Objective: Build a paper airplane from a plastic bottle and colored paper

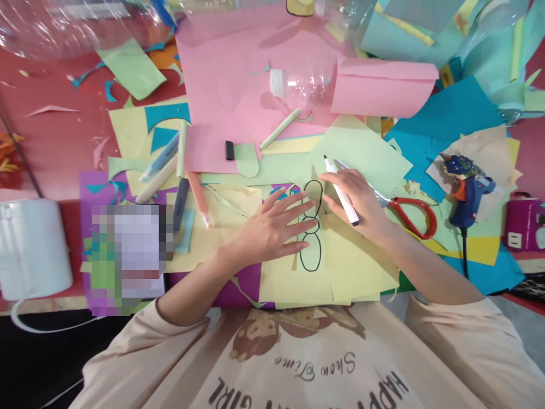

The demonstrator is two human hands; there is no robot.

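My left hand (276,224) lies flat with its fingers spread, pressing on a pale green strip of paper (310,255). On that strip are black outlined loops, stacked one above another and partly covered by my fingers. Held in my right hand (361,199) is a white marker (341,193), its bare black tip pointing up and away from the drawing. A black marker cap (229,150) sits farther back, beside a rounded green paper piece (246,161). Pale yellow paper (361,264) lies under the strip. Red-handled scissors (415,216) rest just right of my right hand, their blades partly hidden.
A blue glue gun (470,196) with a cord lies at right, near a purple box (525,224). Behind are a clear bottle (309,85) and rolled pink paper (383,88). Several markers (164,156) and paper scraps lie left, near a white device (34,247).
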